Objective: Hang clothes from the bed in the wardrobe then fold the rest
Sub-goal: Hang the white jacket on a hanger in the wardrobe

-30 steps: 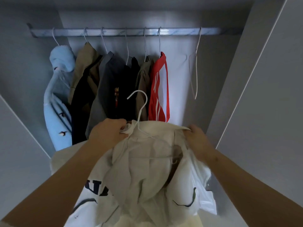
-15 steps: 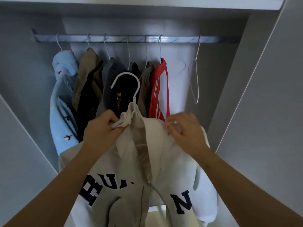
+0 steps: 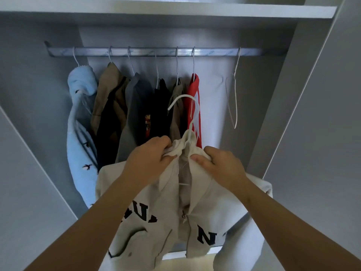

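Note:
A cream zip-up sweatshirt (image 3: 168, 222) with dark letters hangs on a white hanger (image 3: 192, 112) in front of the open wardrobe. My left hand (image 3: 150, 153) grips the left side of its collar. On the right side of the collar, my right hand (image 3: 216, 161) pinches the fabric. The hanger's hook rises between my hands, below the metal rail (image 3: 156, 51), not touching it.
On the rail hang a light blue garment (image 3: 80, 124), tan, grey and black clothes, and a red garment (image 3: 194, 106). An empty white hanger (image 3: 234, 98) hangs to the right of them. A shelf (image 3: 175, 8) runs above; wardrobe walls stand on both sides.
The sweatshirt and hanger shifted to the right, from before the dark clothes to before the red garment. My right hand moved in to the collar beside the hook.

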The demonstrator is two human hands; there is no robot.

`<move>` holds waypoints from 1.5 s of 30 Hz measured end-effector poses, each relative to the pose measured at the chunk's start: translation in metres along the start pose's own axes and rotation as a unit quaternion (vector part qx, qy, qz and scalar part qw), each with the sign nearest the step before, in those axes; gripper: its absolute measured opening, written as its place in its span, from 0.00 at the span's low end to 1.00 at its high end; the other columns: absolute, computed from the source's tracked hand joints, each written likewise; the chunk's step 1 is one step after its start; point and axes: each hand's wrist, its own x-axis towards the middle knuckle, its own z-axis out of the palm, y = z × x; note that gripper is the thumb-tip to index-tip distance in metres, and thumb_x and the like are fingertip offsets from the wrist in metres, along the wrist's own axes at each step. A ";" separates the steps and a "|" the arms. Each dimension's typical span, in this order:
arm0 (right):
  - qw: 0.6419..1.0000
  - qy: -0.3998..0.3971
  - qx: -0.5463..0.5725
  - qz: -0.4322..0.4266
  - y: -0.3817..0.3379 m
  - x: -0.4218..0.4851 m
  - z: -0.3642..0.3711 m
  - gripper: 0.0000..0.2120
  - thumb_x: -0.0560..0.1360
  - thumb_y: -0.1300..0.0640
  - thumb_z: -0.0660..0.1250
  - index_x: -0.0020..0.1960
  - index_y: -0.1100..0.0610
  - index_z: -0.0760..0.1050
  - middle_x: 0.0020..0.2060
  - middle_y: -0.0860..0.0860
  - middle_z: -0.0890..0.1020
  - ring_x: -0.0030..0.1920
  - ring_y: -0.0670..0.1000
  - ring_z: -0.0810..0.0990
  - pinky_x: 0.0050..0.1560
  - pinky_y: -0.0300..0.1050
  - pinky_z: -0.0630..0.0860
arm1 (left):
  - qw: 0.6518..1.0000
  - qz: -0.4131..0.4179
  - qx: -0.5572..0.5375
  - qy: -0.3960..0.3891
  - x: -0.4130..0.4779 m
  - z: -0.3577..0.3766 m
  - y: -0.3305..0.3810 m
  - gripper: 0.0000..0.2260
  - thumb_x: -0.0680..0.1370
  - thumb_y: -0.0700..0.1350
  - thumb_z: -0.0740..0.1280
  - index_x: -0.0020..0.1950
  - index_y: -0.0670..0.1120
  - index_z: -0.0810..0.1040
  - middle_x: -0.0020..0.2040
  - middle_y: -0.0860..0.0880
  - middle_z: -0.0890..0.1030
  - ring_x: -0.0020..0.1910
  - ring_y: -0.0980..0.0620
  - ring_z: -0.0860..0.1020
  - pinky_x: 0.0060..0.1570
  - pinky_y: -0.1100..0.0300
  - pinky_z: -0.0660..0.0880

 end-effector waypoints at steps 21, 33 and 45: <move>0.976 0.088 0.107 0.165 0.019 -0.015 0.005 0.24 0.71 0.35 0.60 0.37 0.56 0.75 0.30 0.51 0.77 0.31 0.48 0.75 0.32 0.39 0.67 | 0.920 -0.145 -0.340 -0.132 -0.030 0.036 0.036 0.08 0.80 0.41 0.60 0.50 0.55 0.71 0.42 0.53 0.78 0.38 0.59 0.79 0.40 0.67 0.77; 0.982 0.077 0.122 0.124 0.023 -0.030 -0.013 0.18 0.71 0.39 0.65 0.31 0.50 0.70 0.25 0.44 0.72 0.29 0.44 0.72 0.30 0.36 0.64 | 0.991 -0.006 -0.081 -0.106 0.010 0.032 0.019 0.18 0.78 0.60 0.58 0.31 0.53 0.67 0.27 0.54 0.70 0.28 0.58 0.69 0.30 0.63 0.63; 0.939 -0.021 0.286 0.188 0.036 -0.031 -0.035 0.16 0.71 0.40 0.66 0.39 0.52 0.81 0.33 0.48 0.83 0.36 0.47 0.82 0.34 0.34 0.76 | 0.938 -0.105 -0.316 -0.094 0.018 0.061 0.061 0.17 0.78 0.52 0.62 0.32 0.46 0.74 0.28 0.46 0.72 0.29 0.47 0.71 0.35 0.52 0.70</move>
